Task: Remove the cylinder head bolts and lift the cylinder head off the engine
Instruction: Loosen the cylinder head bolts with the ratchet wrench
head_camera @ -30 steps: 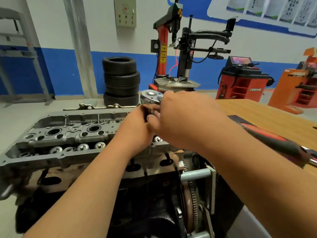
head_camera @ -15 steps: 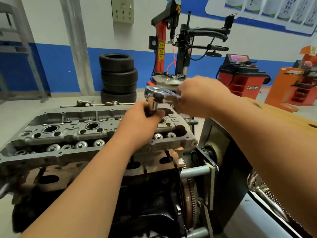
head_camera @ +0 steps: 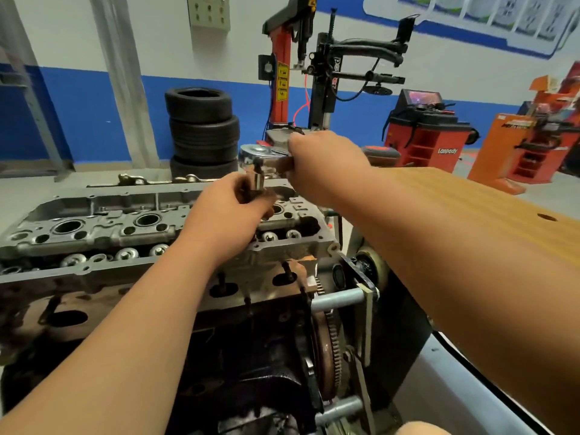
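The grey aluminium cylinder head (head_camera: 94,227) sits on the dark engine block (head_camera: 251,356), running from the left edge to the centre. A chrome ratchet wrench (head_camera: 260,155) hovers above the head's right end. My right hand (head_camera: 326,164) grips the ratchet's handle. Under the ratchet head hangs a steel socket (head_camera: 259,183), and my left hand (head_camera: 229,215) holds it between curled fingers and thumb. Shiny valve caps (head_camera: 125,254) line the head's near side.
A wooden workbench (head_camera: 470,202) stands to the right. The toothed flywheel (head_camera: 329,346) and the engine stand's steel bars (head_camera: 339,299) are at the block's right end. Stacked tyres (head_camera: 204,130), a tyre changer (head_camera: 314,73) and red machines (head_camera: 423,130) stand behind.
The ratchet and socket have risen from the head's right end and stay held above it. My right hand has shifted slightly along the handle. The view has turned back right, showing the workbench.
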